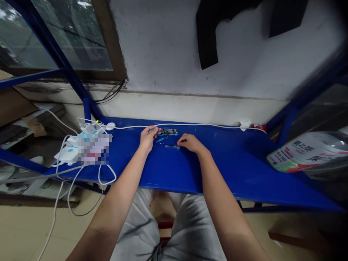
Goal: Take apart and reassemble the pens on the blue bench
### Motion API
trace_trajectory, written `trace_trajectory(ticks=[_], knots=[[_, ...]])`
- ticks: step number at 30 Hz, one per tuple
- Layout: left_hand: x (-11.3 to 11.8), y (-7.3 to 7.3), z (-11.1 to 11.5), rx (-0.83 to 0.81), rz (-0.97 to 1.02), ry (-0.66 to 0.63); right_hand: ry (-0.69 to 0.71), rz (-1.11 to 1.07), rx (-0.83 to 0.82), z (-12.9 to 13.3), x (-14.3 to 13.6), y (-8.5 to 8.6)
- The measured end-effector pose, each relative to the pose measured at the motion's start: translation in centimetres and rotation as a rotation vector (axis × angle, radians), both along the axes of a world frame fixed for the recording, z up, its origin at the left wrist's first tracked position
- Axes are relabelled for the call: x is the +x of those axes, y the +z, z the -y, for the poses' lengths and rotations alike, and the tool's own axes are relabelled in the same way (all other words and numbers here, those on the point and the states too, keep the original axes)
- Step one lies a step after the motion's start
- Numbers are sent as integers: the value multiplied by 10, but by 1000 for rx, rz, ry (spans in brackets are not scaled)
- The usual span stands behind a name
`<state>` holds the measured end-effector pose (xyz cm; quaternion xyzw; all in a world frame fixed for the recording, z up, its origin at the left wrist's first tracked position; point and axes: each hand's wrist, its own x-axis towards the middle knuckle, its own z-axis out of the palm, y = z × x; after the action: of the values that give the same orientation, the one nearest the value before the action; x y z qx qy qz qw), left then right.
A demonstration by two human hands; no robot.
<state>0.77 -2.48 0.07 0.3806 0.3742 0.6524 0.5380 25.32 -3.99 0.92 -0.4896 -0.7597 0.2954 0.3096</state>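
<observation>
Lying between two hands (pixel 147 138) (pixel 191 143) are several pens (pixel 171 132).

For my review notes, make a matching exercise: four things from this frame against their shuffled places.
1. Row of pens
2. Labelled clear plastic container
3. Window
4. White cable

A. Right end of the blue tabletop
B. Along the tabletop's back edge
C. Picture's upper left
D. Between left hand and right hand

Pairs: 1-D, 2-A, 3-C, 4-B
</observation>
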Motion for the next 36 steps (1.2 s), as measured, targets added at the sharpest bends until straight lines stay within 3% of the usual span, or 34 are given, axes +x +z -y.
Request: trace_trajectory(ticks=[8, 19, 23, 29, 32, 36], knots=[[1, -1, -3, -20, -73, 100, -16, -3, -7, 0, 0, 0], [2, 2, -1, -37, -65, 126, -49, -20, 30, 4, -8, 3], [2, 3, -1, -36, -63, 130, 53, -55, 84, 9, -16, 8], [4, 5, 2, -20, -69, 125, 186, 182, 123, 14, -39, 8], [5, 7, 4, -24, -73, 112, 138, 127, 193, 15, -42, 10], [7, 9, 5, -14, -69, 110, -41, 4, 253, 17, -39, 15]])
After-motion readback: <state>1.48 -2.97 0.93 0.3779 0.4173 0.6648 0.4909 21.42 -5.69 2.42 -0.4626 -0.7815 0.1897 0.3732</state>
